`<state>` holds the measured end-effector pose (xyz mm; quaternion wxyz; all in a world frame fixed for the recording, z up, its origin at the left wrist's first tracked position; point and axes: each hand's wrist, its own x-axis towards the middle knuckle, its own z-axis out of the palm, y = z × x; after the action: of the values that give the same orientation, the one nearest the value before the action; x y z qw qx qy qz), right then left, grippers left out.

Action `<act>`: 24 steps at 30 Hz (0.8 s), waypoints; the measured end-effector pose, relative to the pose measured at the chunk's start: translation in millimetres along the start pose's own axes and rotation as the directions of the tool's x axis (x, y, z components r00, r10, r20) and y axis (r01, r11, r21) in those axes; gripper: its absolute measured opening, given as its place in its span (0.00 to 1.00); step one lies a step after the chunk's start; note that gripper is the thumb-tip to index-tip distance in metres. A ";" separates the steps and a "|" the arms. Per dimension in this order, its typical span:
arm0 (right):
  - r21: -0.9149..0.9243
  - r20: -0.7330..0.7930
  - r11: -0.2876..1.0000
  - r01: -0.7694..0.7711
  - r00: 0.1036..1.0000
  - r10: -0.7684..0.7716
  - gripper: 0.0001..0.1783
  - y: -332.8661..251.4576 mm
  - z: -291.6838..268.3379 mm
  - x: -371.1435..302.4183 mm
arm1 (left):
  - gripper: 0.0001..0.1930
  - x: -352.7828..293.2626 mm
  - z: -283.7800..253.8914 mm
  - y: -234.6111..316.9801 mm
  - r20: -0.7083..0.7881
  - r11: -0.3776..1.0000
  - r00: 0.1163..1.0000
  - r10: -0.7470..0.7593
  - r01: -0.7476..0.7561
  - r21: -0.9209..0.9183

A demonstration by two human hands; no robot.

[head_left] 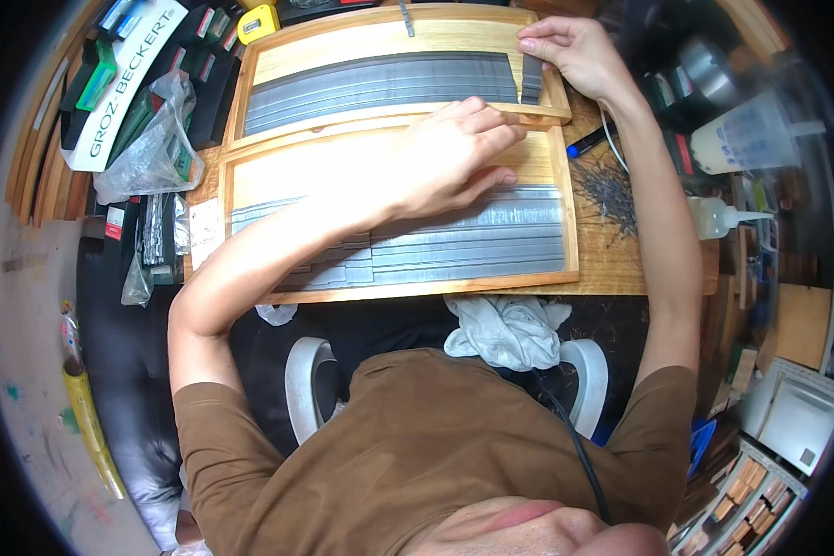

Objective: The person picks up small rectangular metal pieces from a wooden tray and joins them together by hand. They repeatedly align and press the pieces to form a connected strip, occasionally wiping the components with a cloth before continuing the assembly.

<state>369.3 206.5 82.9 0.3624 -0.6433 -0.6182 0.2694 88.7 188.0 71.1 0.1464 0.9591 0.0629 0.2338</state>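
Observation:
Two shallow wooden trays lie one behind the other on the table. The far tray (562, 104) holds a long, tightly packed row of thin dark-grey metal strips (380, 88). At its right end, past a narrow gap, stands a short bundle of metal strips (531, 80). My right hand (574, 56) pinches the top of that bundle between thumb and fingers. My left hand (463, 153) hovers palm down over the near tray (572, 222), fingers loosely bent and thumb apart, with nothing visible in it. Beneath it, several rows of grey metal strips (473, 243) fill the near tray's front.
Loose thin metal pieces (607, 193) and a blue-capped marker (588, 142) lie right of the trays. Beyond them are a plastic cup (746, 139) and a squeeze bottle (718, 218). A yellow tape measure (258, 24) and plastic bag (153, 144) are at left.

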 end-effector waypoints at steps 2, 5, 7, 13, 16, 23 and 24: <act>-0.001 0.018 0.999 -0.037 0.999 0.037 0.13 8.4 0.7 8.3 | 0.23 17.1 11.2 -6.0 0.030 0.999 0.999 0.035 -0.036 0.014; -0.184 -0.027 0.980 -0.076 0.997 0.072 0.14 -1.9 6.3 14.1 | 0.24 38.6 30.0 -18.2 0.023 0.997 0.997 0.076 -0.076 -0.002; -0.300 -0.060 0.953 -0.049 0.998 0.033 0.16 -8.3 12.1 16.3 | 0.24 48.9 33.7 -18.7 0.050 0.998 0.998 0.049 -0.047 -0.041; -0.641 -0.100 0.767 -0.024 0.994 -0.052 0.18 -15.4 35.1 26.0 | 0.26 58.9 50.8 -23.0 0.064 1.000 0.998 -0.006 0.005 0.007; -0.708 -0.084 0.707 -0.006 0.994 -0.075 0.14 -12.4 41.3 28.7 | 0.26 61.2 48.4 -19.0 0.100 1.000 0.995 -0.027 0.026 0.016; -0.740 -0.120 0.671 -0.044 0.991 -0.067 0.11 -30.7 37.1 18.9 | 0.25 60.9 46.4 -17.5 0.117 0.998 0.991 -0.057 0.059 -0.017; -0.713 -0.091 0.701 -0.020 0.994 -0.064 0.11 -31.9 31.1 17.2 | 0.25 60.1 45.9 -17.4 0.103 0.998 0.993 -0.056 0.059 -0.029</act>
<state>327.1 226.9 91.7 0.1217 -0.7396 -0.6613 -0.0303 162.3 204.3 52.6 0.1713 0.9652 0.0793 0.1810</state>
